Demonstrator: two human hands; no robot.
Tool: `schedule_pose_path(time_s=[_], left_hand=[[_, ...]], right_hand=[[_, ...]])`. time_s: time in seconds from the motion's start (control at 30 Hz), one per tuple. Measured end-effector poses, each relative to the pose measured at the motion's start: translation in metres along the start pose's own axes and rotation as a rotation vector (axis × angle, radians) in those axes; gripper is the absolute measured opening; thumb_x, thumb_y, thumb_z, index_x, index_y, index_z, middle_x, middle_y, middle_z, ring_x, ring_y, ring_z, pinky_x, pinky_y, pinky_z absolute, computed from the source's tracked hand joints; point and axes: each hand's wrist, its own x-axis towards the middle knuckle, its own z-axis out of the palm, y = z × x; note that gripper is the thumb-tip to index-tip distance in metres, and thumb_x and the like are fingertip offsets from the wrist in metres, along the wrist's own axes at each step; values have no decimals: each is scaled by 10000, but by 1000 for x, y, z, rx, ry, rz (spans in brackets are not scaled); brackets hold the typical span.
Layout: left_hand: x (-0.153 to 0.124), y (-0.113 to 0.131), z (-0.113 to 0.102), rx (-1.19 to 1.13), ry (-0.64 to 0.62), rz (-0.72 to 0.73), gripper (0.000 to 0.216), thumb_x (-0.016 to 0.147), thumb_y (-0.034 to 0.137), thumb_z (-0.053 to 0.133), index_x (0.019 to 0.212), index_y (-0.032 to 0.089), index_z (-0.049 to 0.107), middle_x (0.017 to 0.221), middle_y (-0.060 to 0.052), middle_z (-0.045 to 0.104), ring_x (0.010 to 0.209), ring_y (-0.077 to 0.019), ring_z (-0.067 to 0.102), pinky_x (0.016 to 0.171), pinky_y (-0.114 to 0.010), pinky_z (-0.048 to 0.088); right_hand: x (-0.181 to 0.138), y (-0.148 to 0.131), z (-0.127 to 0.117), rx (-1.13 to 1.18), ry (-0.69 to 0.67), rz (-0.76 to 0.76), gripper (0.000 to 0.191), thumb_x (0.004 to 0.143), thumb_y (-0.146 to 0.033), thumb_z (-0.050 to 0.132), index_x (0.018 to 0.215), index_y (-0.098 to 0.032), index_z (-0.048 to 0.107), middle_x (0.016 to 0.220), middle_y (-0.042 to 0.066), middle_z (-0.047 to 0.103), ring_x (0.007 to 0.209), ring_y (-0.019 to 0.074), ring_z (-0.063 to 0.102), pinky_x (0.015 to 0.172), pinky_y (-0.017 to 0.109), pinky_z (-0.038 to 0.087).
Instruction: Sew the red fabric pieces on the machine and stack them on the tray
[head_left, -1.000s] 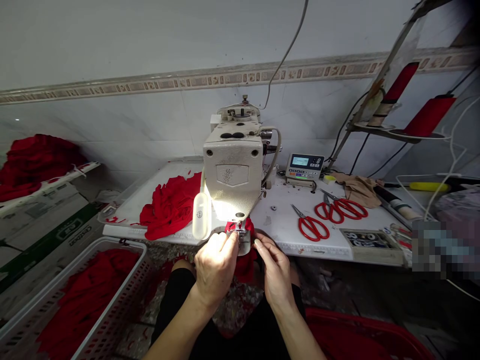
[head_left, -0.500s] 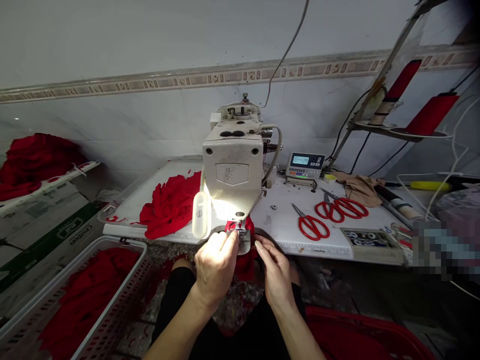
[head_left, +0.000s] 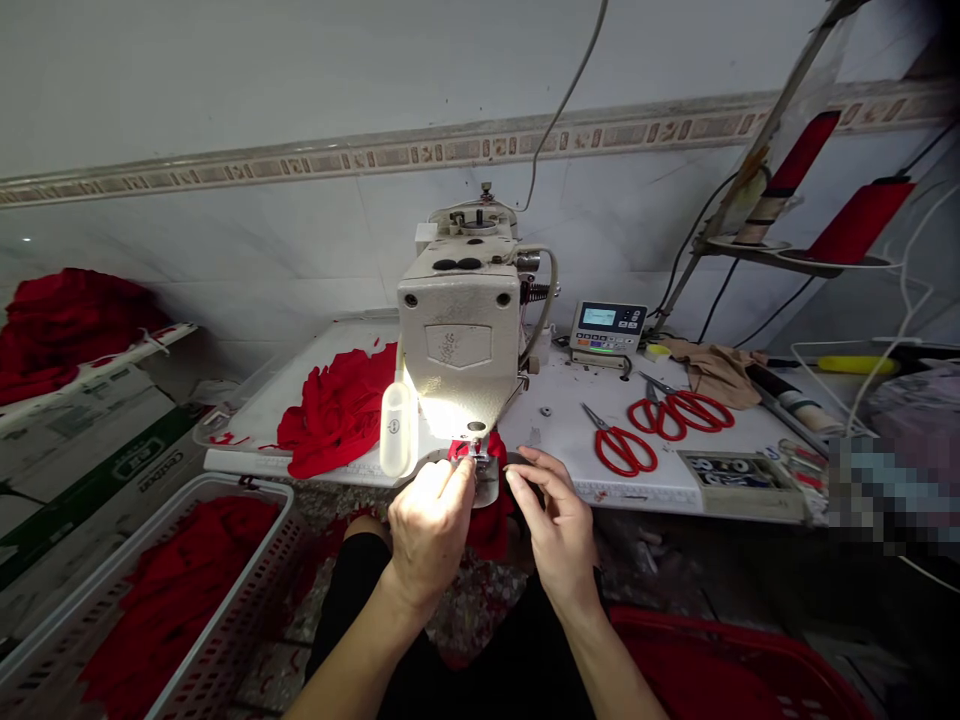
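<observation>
A lit sewing machine point(head_left: 459, 345) stands in front of me, with red fabric point(head_left: 496, 450) under its presser foot and more of it hanging below the bed. My left hand point(head_left: 431, 525) is closed at the left of the foot, its fingertips pressed onto the fabric; their exact hold is partly hidden. To the right of the foot, my right hand point(head_left: 559, 525) hovers just off the cloth. Its fingers are loosely curved and apart, with nothing visible in them.
On the table are red cloth point(head_left: 337, 410), red-handled scissors point(head_left: 626, 450) and a control panel point(head_left: 607, 328). Red thread cones point(head_left: 862, 222) stand at right. A white basket point(head_left: 281, 500) of red cloth is at lower left, a red tub point(head_left: 720, 640) at lower right.
My right hand has moved slightly right, away from the fabric, and its fingers have spread. My left hand stays by the presser foot. The view has shifted slightly.
</observation>
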Motion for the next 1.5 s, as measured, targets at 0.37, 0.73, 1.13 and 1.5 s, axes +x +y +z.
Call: schedule_pose_path(time_s=[0.37, 0.73, 1.13, 1.5], left_hand=[[0, -1, 4, -19, 35, -18, 157, 1000, 166, 628, 1105, 150, 744, 764, -44, 704, 678, -164, 661, 675, -269, 490], [2, 0, 3, -39, 45, -23, 143, 999, 167, 637, 1094, 143, 741, 785, -48, 720, 692, -169, 676, 688, -266, 505], [1, -1, 4, -30, 51, -25, 134, 1000, 170, 641, 1081, 141, 743, 818, -57, 739, 719, -173, 694, 701, -264, 509], [0, -1, 5, -6, 59, -24, 114, 990, 167, 660, 1067, 151, 742, 883, -64, 767, 751, -178, 719, 716, -266, 513]], right_hand=[[22, -20, 15, -188, -142, -203, 215, 972, -249, 653, 1128, -296, 794, 1373, 78, 621, 1318, 282, 566, 1141, 452, 454], [20, -18, 18, -140, -123, -182, 217, 954, -211, 652, 1095, -281, 801, 1335, 83, 660, 1285, 274, 596, 1135, 447, 463], [22, -17, 21, -156, -159, -201, 250, 949, -166, 631, 1099, -283, 794, 1388, 76, 614, 1339, 274, 556, 1167, 457, 447], [17, -15, 24, -141, -183, -209, 277, 982, -162, 593, 1146, -281, 781, 1370, 85, 612, 1315, 270, 573, 1150, 477, 471]])
